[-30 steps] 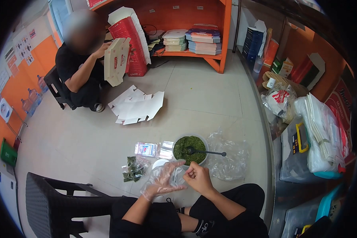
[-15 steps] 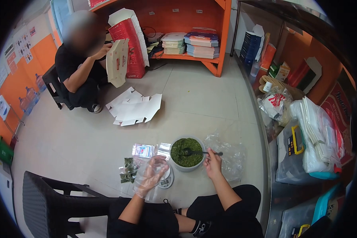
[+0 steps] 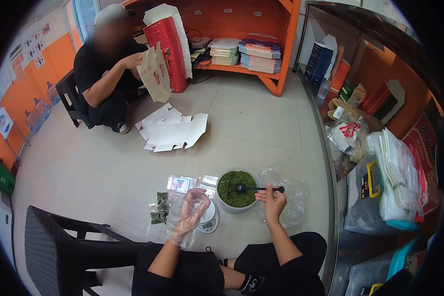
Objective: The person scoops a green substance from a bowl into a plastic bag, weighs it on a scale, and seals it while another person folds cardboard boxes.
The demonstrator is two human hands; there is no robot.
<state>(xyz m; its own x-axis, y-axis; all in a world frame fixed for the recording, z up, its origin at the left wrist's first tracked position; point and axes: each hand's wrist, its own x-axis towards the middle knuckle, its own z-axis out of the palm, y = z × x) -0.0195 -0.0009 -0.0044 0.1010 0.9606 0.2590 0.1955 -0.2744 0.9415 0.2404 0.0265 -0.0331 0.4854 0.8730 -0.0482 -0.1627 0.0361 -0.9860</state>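
My right hand (image 3: 273, 202) is closed on the handle of a black spoon (image 3: 256, 188), whose bowl rests on chopped dried green herbs (image 3: 234, 196) in a round whitish tub (image 3: 238, 209). My left hand (image 3: 188, 212), in a clear plastic glove, is curled with thumb and fingers close together beside a small white digital scale (image 3: 209, 224). Clear film shows around these fingers; whether a bag is among it I cannot make out. Left of that hand lie clear packets of green herbs (image 3: 159, 209). Behind it are small clear bags, one with a printed label (image 3: 182, 184).
Crumpled clear plastic (image 3: 293, 200) lies right of the tub. Beyond, a flat white carton (image 3: 175, 130) is on the floor, and a seated co-worker (image 3: 103, 74) holds a cardboard box (image 3: 154, 74). A black stool (image 3: 59, 246) is at left; a metal shelf with plastic bins (image 3: 362, 197) borders the right.
My right hand has shifted slightly, its fingers now more spread around the spoon's handle. The view has turned a little. The co-worker's box has tilted.
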